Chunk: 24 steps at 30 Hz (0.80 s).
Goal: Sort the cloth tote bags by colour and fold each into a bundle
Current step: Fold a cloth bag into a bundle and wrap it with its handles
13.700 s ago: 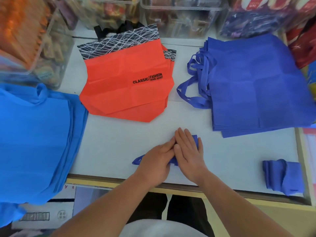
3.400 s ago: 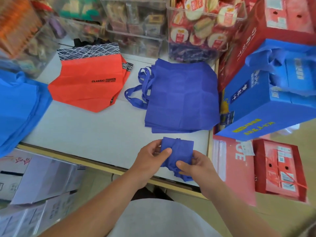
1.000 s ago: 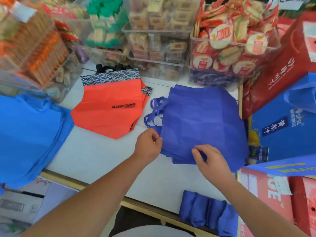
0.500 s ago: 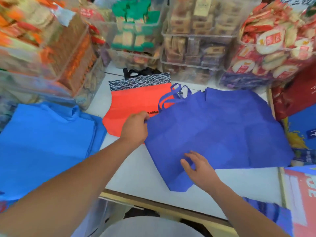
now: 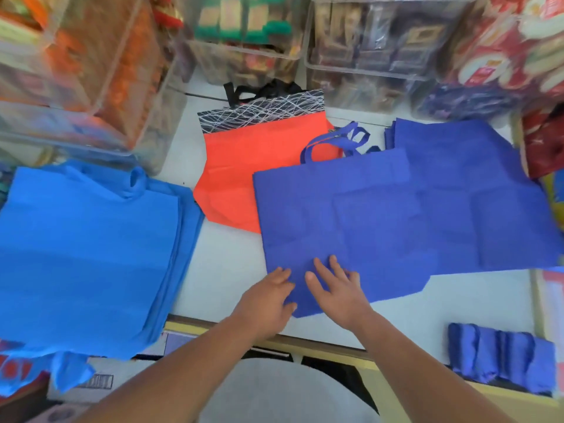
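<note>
Newly spread royal-blue bag [image 5: 351, 221] under both hands [image 5: 305, 294]

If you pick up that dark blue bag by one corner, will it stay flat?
Probably not. The dark blue bag lies thin and creased, so it likely droops. Its handles already curl loosely. It probably weighs little.

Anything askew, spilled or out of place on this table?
Mostly tidy. The dark blue bag under both hands lies skewed, overlapping the orange bags. The light blue stack overhangs the table edge. Nothing looks spilled or torn.
</note>
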Available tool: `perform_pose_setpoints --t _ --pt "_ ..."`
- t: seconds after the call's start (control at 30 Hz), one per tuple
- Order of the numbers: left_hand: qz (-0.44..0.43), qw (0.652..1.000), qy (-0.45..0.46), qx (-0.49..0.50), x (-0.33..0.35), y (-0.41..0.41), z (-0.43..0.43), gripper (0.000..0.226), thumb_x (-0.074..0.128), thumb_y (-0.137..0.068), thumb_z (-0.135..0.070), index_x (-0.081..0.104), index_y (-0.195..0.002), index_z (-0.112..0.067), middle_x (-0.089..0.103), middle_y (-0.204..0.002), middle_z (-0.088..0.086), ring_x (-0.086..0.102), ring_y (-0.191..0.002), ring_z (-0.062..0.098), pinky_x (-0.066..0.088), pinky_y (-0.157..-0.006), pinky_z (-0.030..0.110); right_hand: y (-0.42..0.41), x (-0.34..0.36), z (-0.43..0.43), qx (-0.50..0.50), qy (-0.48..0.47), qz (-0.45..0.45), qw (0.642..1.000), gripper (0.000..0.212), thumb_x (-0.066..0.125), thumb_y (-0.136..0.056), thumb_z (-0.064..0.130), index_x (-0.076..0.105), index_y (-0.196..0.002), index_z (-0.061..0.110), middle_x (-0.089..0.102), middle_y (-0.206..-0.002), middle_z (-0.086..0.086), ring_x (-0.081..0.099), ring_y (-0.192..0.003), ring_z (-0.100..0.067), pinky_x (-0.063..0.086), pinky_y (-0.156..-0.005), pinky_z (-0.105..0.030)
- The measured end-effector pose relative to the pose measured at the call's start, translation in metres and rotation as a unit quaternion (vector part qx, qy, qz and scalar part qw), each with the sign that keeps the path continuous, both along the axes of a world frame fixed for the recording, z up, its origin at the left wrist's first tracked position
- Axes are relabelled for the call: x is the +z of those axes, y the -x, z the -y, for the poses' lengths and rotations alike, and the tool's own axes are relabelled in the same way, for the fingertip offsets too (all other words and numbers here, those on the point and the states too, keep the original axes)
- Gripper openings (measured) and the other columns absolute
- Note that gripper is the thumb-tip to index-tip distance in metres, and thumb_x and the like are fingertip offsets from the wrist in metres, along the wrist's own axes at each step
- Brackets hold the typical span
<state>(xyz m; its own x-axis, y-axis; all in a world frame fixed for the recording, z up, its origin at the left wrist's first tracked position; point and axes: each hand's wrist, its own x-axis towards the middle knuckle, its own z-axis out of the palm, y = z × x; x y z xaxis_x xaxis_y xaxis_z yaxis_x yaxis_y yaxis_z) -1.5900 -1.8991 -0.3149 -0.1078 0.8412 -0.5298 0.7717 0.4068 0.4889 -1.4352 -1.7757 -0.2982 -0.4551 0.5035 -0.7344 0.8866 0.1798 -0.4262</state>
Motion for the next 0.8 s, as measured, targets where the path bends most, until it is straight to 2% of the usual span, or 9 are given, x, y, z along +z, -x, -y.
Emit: perform_pose_setpoints --t 0.07,0.13,0.2,0.27,0.4,0.57,0.63,0.67,0.8 --pt "-0.011 1.000 -0.017 -0.008 -0.010 0.004 0.010 0.065 0.054 -0.100 -0.048 0.034 -0.157 -0.025 0.017 -0.168 -0.008 0.011 -0.155 0.009 0.022 -0.124 0.030 0.001 0.003 0.008 -0.065 0.044 -0.044 0.996 0.065 0.035 -0.099 0.067 0.029 -0.158 0.038 0.025 -0.165 0.013 0.013 -0.151 -0.017 0.018 -0.121 -0.035" --pt "-0.021 0.999 -0.040 -0.022 -0.021 0.014 0.017 0.071 0.061 -0.096 -0.047 0.032 -0.158 -0.027 0.018 -0.167 -0.011 0.014 -0.154 0.009 0.023 -0.124 0.031 -0.008 0.003 0.012 -0.042 -0.023 -0.048 0.998 0.068 0.035 -0.098 0.068 0.036 -0.156 0.032 0.038 -0.159 0.009 0.020 -0.147 -0.015 0.026 -0.119 -0.034" --pt "-0.029 0.997 -0.068 -0.029 -0.031 0.025 0.023 0.077 0.070 -0.089 -0.045 0.036 -0.156 -0.027 0.020 -0.167 -0.012 0.020 -0.153 0.010 0.026 -0.123 0.031 -0.027 -0.004 0.010 0.061 -0.144 0.007 0.988 0.079 0.021 -0.090 0.076 0.034 -0.156 0.036 0.025 -0.166 0.004 0.014 -0.150 -0.024 0.025 -0.121 -0.040" --pt "-0.038 0.996 -0.083 -0.023 -0.041 0.034 0.027 0.084 0.073 -0.084 -0.050 0.037 -0.156 -0.027 0.018 -0.167 -0.011 0.022 -0.151 0.010 0.024 -0.120 0.027 -0.047 -0.012 0.002 0.135 -0.166 0.069 0.974 0.082 0.009 -0.083 0.078 0.021 -0.158 0.046 -0.002 -0.170 0.010 -0.002 -0.155 -0.031 0.012 -0.126 -0.044" --pt "-0.076 0.985 -0.149 -0.036 -0.054 0.043 0.029 0.083 0.080 -0.073 -0.058 0.056 -0.144 -0.022 0.042 -0.158 -0.004 0.042 -0.139 0.015 0.028 -0.118 0.033 -0.067 -0.018 -0.011 0.166 -0.133 0.112 0.971 0.063 0.027 -0.100 0.067 0.007 -0.158 0.050 -0.023 -0.156 0.029 -0.011 -0.156 -0.020 -0.001 -0.126 -0.042" --pt "-0.083 0.960 -0.267 -0.007 -0.058 0.046 0.020 0.034 0.087 -0.077 -0.028 0.078 -0.108 -0.018 0.071 -0.120 -0.001 0.065 -0.102 0.024 0.052 -0.098 0.035 -0.067 -0.009 -0.006 0.190 -0.123 0.113 0.967 0.093 0.024 -0.077 0.091 0.000 -0.157 0.051 -0.012 -0.166 0.024 -0.004 -0.156 -0.021 -0.001 -0.126 -0.044" --pt "-0.063 0.958 -0.278 -0.017 -0.046 0.051 0.008 0.016 0.073 -0.088 -0.031 0.078 -0.096 -0.018 0.074 -0.102 -0.003 0.067 -0.090 0.024 0.052 -0.089 0.034 -0.073 -0.005 -0.006 0.223 -0.119 0.111 0.961 0.102 0.032 -0.074 0.094 -0.005 -0.158 0.049 -0.010 -0.167 0.022 -0.001 -0.156 -0.021 -0.004 -0.126 -0.045" --pt "-0.045 0.967 -0.250 -0.016 -0.038 0.054 0.003 0.022 0.063 -0.092 -0.037 0.077 -0.093 -0.020 0.074 -0.094 -0.005 0.065 -0.087 0.023 0.051 -0.084 0.036 -0.078 -0.002 -0.006 0.229 -0.122 0.100 0.961 0.103 0.035 -0.073 0.093 -0.002 -0.158 0.048 -0.004 -0.168 0.020 0.005 -0.155 -0.019 -0.005 -0.126 -0.044" --pt "0.046 0.992 -0.105 0.052 0.000 0.068 0.000 0.025 0.060 -0.097 -0.045 0.069 -0.088 -0.023 0.064 -0.078 -0.007 0.058 -0.076 0.015 0.051 -0.072 0.036 -0.107 0.016 -0.010 0.140 -0.155 0.019 0.978 0.094 0.041 -0.067 0.090 0.044 -0.148 0.042 0.045 -0.151 0.023 0.037 -0.143 -0.002 0.006 -0.124 -0.028"
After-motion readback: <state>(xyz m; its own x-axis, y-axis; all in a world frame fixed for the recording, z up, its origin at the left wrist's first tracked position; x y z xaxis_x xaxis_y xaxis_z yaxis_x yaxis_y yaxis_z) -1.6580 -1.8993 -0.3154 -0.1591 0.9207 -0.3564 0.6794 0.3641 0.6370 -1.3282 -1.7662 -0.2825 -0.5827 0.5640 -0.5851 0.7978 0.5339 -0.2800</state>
